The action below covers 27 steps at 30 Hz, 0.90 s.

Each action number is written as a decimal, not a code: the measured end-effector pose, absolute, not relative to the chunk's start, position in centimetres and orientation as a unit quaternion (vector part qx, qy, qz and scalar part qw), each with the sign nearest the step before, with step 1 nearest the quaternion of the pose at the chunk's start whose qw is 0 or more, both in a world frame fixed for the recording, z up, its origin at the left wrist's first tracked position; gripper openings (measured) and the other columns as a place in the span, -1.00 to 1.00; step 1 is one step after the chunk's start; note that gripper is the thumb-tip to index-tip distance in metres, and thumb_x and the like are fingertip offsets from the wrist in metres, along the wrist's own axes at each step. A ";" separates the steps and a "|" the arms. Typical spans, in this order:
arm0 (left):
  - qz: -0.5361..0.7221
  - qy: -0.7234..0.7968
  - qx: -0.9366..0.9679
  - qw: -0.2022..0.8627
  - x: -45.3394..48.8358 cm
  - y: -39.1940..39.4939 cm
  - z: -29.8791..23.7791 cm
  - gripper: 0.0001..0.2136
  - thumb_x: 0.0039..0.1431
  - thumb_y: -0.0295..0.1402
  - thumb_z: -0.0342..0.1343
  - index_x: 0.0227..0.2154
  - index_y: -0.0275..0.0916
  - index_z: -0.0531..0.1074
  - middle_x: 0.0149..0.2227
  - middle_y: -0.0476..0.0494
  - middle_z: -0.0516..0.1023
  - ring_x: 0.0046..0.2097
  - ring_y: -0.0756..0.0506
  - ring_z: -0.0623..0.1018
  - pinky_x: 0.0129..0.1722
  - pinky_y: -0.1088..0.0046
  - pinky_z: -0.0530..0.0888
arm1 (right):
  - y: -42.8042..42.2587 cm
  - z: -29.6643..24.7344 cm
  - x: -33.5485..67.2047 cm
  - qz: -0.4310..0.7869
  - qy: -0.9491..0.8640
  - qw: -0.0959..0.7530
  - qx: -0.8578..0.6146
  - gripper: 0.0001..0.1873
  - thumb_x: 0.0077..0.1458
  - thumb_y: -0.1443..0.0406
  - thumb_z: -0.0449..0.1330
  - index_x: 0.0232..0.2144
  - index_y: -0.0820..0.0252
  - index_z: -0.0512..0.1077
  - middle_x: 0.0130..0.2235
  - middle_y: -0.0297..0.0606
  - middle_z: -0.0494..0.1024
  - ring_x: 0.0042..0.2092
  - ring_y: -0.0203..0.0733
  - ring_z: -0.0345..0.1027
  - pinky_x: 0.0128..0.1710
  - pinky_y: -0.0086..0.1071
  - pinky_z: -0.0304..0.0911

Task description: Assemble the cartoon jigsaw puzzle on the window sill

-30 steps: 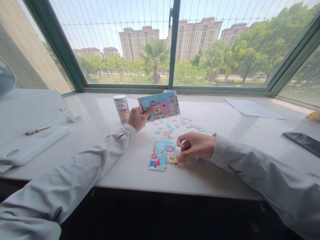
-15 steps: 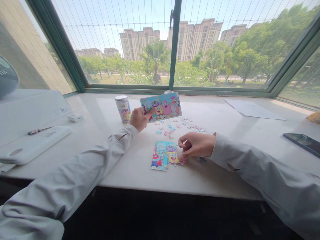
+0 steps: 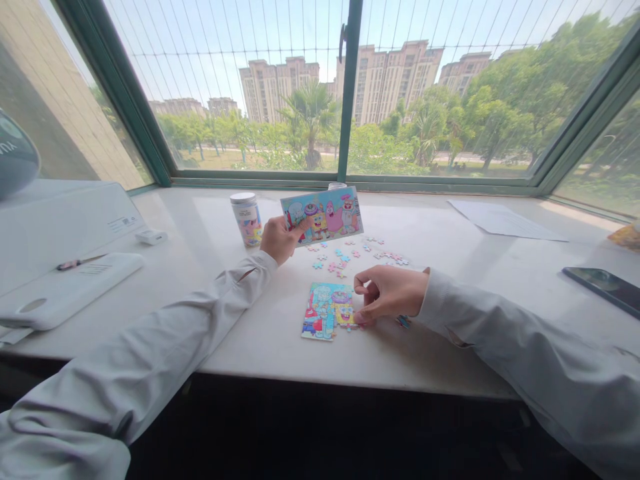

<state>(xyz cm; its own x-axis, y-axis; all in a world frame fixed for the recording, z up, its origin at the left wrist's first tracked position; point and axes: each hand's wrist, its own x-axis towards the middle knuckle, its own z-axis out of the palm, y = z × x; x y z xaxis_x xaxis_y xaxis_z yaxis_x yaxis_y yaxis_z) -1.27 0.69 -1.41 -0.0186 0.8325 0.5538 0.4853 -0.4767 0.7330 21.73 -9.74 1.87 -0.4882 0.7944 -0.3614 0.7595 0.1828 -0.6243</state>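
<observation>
My left hand [image 3: 279, 240] is closed on a picture card [image 3: 327, 217], holding it tilted up above the table with the thumb across its front. The card shows a row of cartoon figures. Below it lies a partly assembled jigsaw puzzle [image 3: 323, 313] with the same kind of figures. At its right edge is my right hand [image 3: 387, 292], fingers curled and thumb tip low against a pinkish puzzle piece, mostly covered. Loose puzzle pieces [image 3: 343, 255] are scattered behind the puzzle. A few more pieces [image 3: 403, 321] lie partly hidden by the right hand.
A printed canister [image 3: 247, 220] stands left of the card, and a jar [image 3: 337, 187] shows behind it. To the left are a white case [image 3: 75, 287], a craft knife [image 3: 80, 262] and a small white adapter [image 3: 151, 237]. Paper [image 3: 505, 220] and a phone [image 3: 605, 287] lie right.
My right hand has shifted slightly left along the puzzle's right edge. The left hand and the card stay almost where they were.
</observation>
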 end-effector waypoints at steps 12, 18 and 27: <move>0.527 0.482 0.677 0.179 -1.2 0.5 -1.2 -0.59 0.03 -0.06 0.17 -0.71 -0.27 0.31 -0.83 0.07 0.18 -0.76 0.07 0.20 -0.74 0.54 0.13 | -6.9 2.6 24.4 0.294 -0.761 0.179 -0.550 -0.60 -0.09 0.00 0.27 -0.49 0.12 0.22 -0.63 -0.50 0.34 -0.54 -0.34 0.19 -0.43 -0.39 0.09; 0.517 0.469 0.679 0.229 -1.0 0.4 -1.1 -0.61 -0.01 -0.03 0.20 -0.63 -0.28 0.37 -0.78 0.09 0.20 -0.76 0.07 0.20 -0.77 0.54 0.11 | -4.7 1.3 25.4 0.066 -0.740 0.273 -0.611 -0.56 -0.01 -0.12 0.17 -0.38 0.11 0.33 -0.58 -0.43 0.44 -0.46 -0.25 0.30 -0.34 -0.33 0.13; 0.488 0.435 0.701 0.285 -0.8 0.0 -1.1 -0.61 -0.02 -0.03 0.21 -0.61 -0.30 0.37 -0.73 0.08 0.22 -0.75 0.10 0.18 -0.78 0.54 0.06 | -3.4 -0.6 25.7 0.000 -0.768 0.236 -0.595 -0.44 0.07 -0.20 0.01 -0.46 0.06 0.54 -0.56 -0.35 0.44 -0.46 -0.23 0.29 -0.40 -0.35 0.03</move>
<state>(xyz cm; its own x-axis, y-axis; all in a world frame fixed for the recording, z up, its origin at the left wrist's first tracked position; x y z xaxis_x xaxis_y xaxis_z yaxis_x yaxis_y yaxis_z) -0.84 -0.02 -1.08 0.1453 0.8880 0.4363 0.3304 -0.4593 0.8246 25.69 -3.36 -0.55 -0.1804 0.9141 0.3630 0.9140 0.2922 -0.2815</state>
